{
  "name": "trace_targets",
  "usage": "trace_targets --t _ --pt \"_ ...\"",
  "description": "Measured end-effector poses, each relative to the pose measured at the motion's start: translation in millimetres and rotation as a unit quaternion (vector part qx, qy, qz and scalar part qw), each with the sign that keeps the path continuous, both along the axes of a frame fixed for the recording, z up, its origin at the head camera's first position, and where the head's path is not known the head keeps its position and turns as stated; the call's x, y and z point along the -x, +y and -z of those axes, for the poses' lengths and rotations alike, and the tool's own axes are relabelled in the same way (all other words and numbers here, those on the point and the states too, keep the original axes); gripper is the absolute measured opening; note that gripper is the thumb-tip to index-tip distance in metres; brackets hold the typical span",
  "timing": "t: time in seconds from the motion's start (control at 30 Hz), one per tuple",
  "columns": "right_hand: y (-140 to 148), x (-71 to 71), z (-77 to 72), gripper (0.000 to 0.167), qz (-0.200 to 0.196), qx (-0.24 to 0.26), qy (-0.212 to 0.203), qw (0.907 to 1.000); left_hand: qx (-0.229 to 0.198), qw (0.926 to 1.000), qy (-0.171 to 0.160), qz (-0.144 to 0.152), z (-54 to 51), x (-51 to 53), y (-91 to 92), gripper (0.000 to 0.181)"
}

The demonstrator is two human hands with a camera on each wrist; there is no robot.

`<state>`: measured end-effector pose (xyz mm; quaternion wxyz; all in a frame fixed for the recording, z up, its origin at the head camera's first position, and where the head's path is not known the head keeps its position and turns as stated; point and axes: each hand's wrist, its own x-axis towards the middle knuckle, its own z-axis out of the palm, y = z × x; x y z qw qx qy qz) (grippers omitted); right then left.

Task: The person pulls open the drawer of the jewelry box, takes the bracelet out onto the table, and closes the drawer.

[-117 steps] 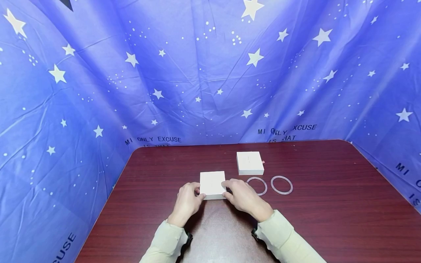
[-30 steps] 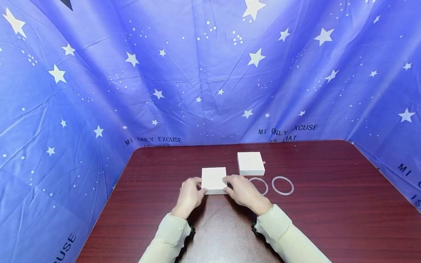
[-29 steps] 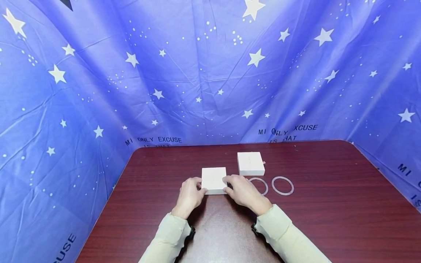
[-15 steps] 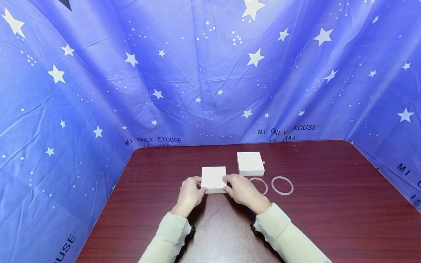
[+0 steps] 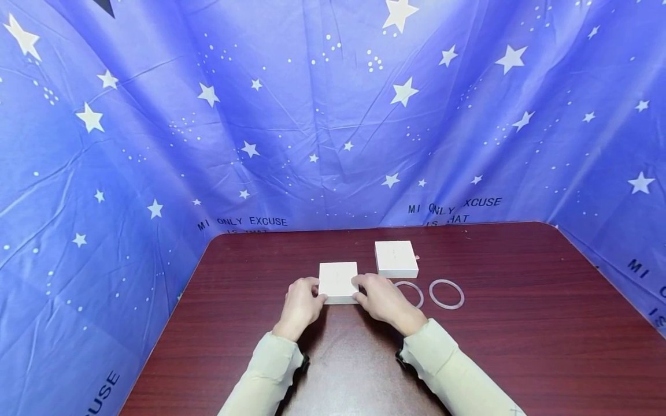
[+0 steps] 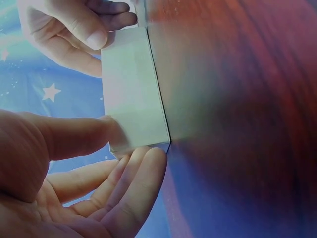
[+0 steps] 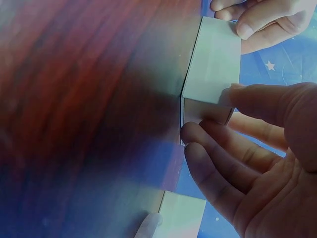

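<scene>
A flat white square box (image 5: 337, 277) lies on the table between both hands. My left hand (image 5: 300, 307) grips its left side; in the left wrist view the thumb (image 6: 81, 135) touches the box's near face and the fingertips lie along its end. On the opposite side, my right hand (image 5: 386, 301) holds the box between thumb (image 7: 262, 101) and fingers. Just right of that hand is a pale lilac bangle (image 5: 422, 296), partly hidden by it. A second bangle (image 5: 462, 296) lies farther right, wholly visible.
Behind the bangles sits another white box (image 5: 395, 258) with a small pink tab on its right side. The dark red wooden table (image 5: 520, 346) ends at a blue star-printed curtain (image 5: 322, 115), which surrounds it at the back and sides.
Both hands have slid the held box slightly away from the person, toward the back of the table, keeping their grip. The bangles and the other box have stayed in place.
</scene>
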<state>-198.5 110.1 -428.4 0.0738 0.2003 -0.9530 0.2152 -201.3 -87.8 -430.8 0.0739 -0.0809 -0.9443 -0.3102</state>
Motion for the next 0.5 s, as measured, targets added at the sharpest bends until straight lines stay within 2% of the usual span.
trace_targets --t 0.33,0.5 --pt "-0.5 4.9 0.9 0.016 0.002 0.002 0.0 1.0 0.012 0.9999 0.003 0.004 0.3 5.5 -0.2 0.014" --pt "-0.4 7.0 1.1 0.022 -0.003 0.002 0.006 1.0 0.018 0.9998 0.006 0.008 0.9 7.9 -0.3 0.014"
